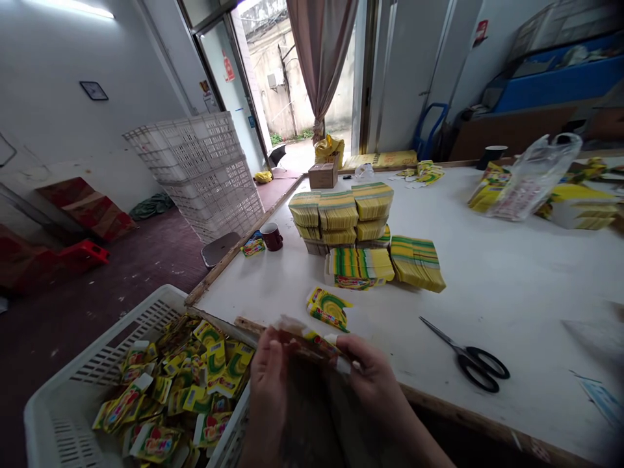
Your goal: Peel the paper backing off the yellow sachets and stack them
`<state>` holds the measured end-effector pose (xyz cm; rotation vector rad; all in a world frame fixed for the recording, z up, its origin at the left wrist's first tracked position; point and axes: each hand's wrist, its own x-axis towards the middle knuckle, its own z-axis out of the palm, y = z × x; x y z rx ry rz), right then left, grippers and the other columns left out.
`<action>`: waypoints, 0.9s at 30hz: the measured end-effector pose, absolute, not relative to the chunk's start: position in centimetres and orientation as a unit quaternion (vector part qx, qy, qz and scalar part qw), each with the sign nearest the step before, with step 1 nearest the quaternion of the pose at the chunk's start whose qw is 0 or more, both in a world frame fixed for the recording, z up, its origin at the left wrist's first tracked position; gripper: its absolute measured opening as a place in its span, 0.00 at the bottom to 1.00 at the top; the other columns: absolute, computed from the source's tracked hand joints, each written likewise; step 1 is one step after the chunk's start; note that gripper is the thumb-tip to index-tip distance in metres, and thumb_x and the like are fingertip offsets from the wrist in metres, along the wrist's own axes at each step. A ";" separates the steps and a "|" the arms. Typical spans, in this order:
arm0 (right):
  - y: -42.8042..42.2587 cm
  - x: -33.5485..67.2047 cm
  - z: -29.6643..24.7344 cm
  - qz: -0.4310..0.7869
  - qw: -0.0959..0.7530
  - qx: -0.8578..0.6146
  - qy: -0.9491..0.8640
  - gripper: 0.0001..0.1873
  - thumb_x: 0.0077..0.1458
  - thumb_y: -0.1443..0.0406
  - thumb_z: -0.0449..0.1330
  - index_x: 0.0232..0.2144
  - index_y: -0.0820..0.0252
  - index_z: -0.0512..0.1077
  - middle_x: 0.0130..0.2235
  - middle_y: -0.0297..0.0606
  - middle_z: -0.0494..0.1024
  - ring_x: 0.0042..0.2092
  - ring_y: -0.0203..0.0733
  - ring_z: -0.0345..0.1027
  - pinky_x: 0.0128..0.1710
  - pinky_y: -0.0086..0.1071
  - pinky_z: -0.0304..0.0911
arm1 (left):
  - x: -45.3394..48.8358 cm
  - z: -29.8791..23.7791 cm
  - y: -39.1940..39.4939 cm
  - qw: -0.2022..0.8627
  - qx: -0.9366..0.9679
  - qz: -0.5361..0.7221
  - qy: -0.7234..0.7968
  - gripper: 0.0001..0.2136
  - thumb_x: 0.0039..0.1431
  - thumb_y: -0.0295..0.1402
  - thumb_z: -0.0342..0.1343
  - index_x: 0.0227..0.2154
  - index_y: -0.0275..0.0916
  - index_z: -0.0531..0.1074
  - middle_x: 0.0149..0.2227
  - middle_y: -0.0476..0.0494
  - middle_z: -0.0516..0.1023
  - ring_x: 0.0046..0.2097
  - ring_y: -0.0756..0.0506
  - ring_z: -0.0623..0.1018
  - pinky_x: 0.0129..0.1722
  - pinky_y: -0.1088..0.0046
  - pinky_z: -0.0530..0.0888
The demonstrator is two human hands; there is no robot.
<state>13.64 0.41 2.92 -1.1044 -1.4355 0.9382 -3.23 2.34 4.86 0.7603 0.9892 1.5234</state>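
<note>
Over the table's near edge, my right hand (368, 370) is closed on a small yellow and green printed carton (322, 342), pinched by its white end flap. To its left, my left hand (267, 374) is raised with its thumb up; its fingertips are smeared by motion, so whether they grip anything is unclear. Just beyond both hands, a flat yellow carton (329, 308) lies on the white table (277, 286). Behind it stand bundled stacks of flat cartons (338, 211), with more bundles (416, 260) leaning in front.
A white plastic crate (53, 390) full of small cartons stands at the table's left. Black-handled scissors (468, 357) lie at right. A dark red mug (272, 236), a cardboard box (323, 175) and a plastic bag (531, 179) rest farther back. Stacked white crates (205, 169) stand on the floor.
</note>
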 end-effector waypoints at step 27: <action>0.2 12.7 4.2 0.419 0.509 -0.498 -0.564 0.19 0.61 0.56 0.49 0.46 0.62 0.70 0.44 0.46 0.78 0.44 0.49 0.72 0.45 0.40 0.68 | -2.3 2.3 -0.8 0.285 0.741 0.262 0.548 0.33 0.52 0.38 0.55 0.58 0.30 0.49 0.52 0.25 0.72 0.51 0.35 0.76 0.47 0.59 0.74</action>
